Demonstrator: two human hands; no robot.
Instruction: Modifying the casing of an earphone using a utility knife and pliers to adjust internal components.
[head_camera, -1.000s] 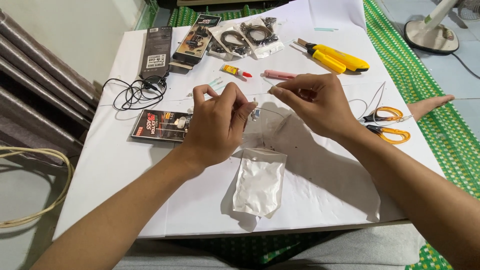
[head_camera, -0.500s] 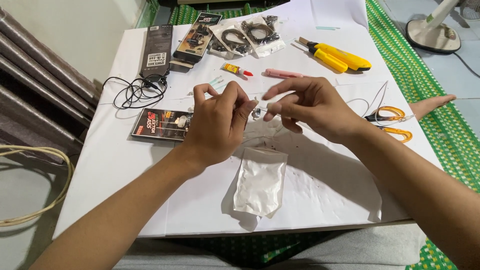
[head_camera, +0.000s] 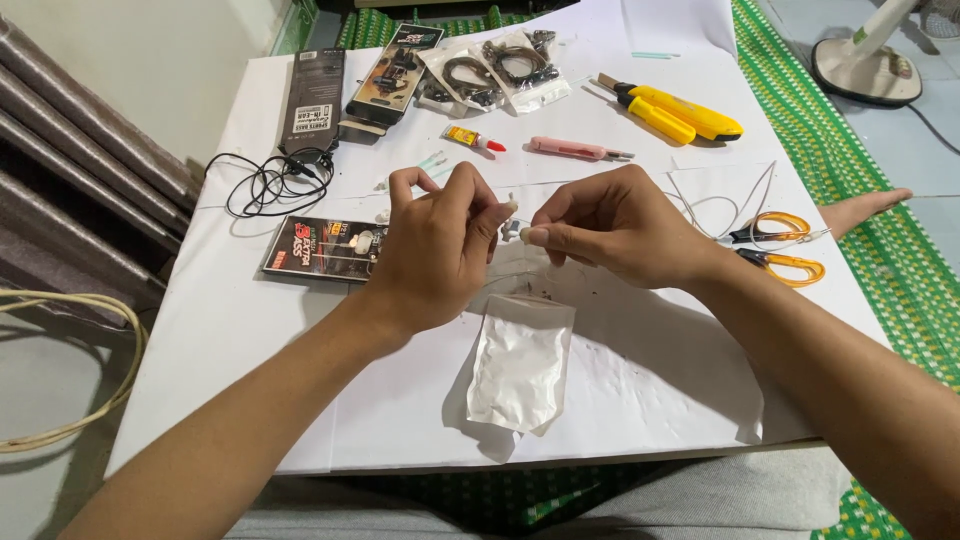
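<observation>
My left hand and my right hand meet above the middle of a white-covered table. Both pinch a small white earbud part with a thin wire between thumb and fingertips. Just below them lies a flat white plastic pouch. A thin white wire loops off to the right of my right hand.
Orange-handled scissors lie at right. Yellow cutters, a pink tool, a small glue tube, bagged earphones, dark boxes, a black cable and a dark packet fill the far side. A bare foot rests right.
My right hand has moved left toward my left hand, and the fingertips of both now meet on the small part. The left hand has barely moved.
</observation>
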